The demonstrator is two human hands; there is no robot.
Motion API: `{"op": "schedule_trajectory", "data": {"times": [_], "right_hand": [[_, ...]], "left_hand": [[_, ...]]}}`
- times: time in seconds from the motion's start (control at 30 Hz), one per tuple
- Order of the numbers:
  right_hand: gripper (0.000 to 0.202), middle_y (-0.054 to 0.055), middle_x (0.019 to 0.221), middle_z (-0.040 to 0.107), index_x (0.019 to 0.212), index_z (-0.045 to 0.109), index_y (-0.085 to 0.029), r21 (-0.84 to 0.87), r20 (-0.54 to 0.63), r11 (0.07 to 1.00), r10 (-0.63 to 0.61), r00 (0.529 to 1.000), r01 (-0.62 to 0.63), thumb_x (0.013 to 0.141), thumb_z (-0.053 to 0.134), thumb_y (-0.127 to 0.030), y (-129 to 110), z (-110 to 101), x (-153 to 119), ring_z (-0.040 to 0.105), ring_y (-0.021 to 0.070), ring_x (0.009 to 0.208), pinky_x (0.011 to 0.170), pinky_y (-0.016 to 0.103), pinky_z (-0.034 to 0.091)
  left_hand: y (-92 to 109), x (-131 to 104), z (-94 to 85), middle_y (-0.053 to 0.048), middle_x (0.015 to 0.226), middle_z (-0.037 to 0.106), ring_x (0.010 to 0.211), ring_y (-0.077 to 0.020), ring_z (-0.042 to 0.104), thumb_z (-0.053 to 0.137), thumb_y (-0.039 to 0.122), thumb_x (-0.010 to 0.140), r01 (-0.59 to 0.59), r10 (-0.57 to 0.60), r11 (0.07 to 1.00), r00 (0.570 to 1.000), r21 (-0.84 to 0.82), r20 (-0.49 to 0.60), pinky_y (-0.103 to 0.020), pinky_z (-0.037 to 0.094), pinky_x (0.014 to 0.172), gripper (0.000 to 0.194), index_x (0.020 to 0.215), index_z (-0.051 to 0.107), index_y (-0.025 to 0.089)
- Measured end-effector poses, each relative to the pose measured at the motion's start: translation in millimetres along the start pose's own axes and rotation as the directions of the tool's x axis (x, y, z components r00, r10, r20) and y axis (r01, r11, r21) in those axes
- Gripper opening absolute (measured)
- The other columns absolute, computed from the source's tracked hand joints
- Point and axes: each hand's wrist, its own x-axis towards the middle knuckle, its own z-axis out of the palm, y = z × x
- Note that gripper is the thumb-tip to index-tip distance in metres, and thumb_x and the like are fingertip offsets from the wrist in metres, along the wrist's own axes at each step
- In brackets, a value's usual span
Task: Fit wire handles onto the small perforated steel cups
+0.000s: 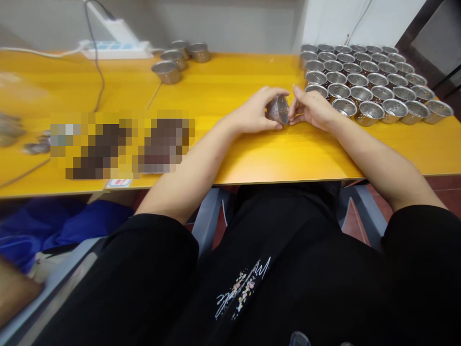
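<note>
A small perforated metal cup is tilted on its side just above or on the yellow table, its open mouth turned to the right. My left hand grips it from the left, thumb below and fingers over the top. Close to the cup's rim, my right hand has its fingers pinched together. Whatever sits between those fingertips, if anything, is too small to make out. Beside my right hand stand rows of similar perforated metal cups, upright and packed close together.
Several more metal cups stand at the back left near a white power strip with cables. Two blurred-out dark items lie left of my forearm. A person in blue shorts sits at the left. The table ends before my lap.
</note>
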Motion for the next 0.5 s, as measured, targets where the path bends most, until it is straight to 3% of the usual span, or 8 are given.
{"op": "schedule_trajectory", "data": {"times": [0.17, 0.3, 0.5], "right_hand": [[0.078, 0.007, 0.087, 0.078, 0.086, 0.08, -0.023, -0.016, 0.006, 0.998, -0.054, 0.999, 0.054, 0.106, 0.094, -0.097, 8.4, -4.4, 4.4, 0.083, 0.0223, 0.087, 0.089, 0.037, 0.082], [0.075, 0.006, 0.087, 0.08, 0.092, 0.081, -0.025, -0.006, -0.01, 0.999, -0.054, 0.998, 0.054, 0.1, 0.1, -0.097, 10.4, -5.9, 6.1, 0.087, 0.0258, 0.09, 0.087, 0.041, 0.083], [0.059, 0.004, 0.087, 0.083, 0.104, 0.074, -0.025, 0.023, -0.028, 0.999, 0.028, 0.999, -0.028, 0.118, 0.093, -0.079, 0.5, -1.2, 0.9, 0.086, 0.0209, 0.077, 0.082, 0.036, 0.079]], "left_hand": [[8.5, -0.1, -0.7, -0.016, 0.182, 0.078, 0.173, -0.0543, 0.069, 0.112, 0.06, 0.073, 0.014, -0.014, 1.0, 1.0, 0.006, 0.019, -0.074, 0.051, 0.154, 0.112, 0.175, 0.077, 0.033], [15.1, -0.3, -2.8, -0.014, 0.182, 0.079, 0.174, -0.0549, 0.068, 0.114, 0.059, 0.071, 0.032, -0.032, 0.999, 0.999, 0.0, 0.027, -0.075, 0.05, 0.155, 0.109, 0.171, 0.078, 0.036], [11.0, -0.2, -2.0, -0.015, 0.184, 0.077, 0.174, -0.0548, 0.069, 0.111, 0.053, 0.073, -0.006, 0.006, 1.0, 0.999, -0.011, 0.032, -0.074, 0.049, 0.155, 0.108, 0.174, 0.077, 0.033]]}}
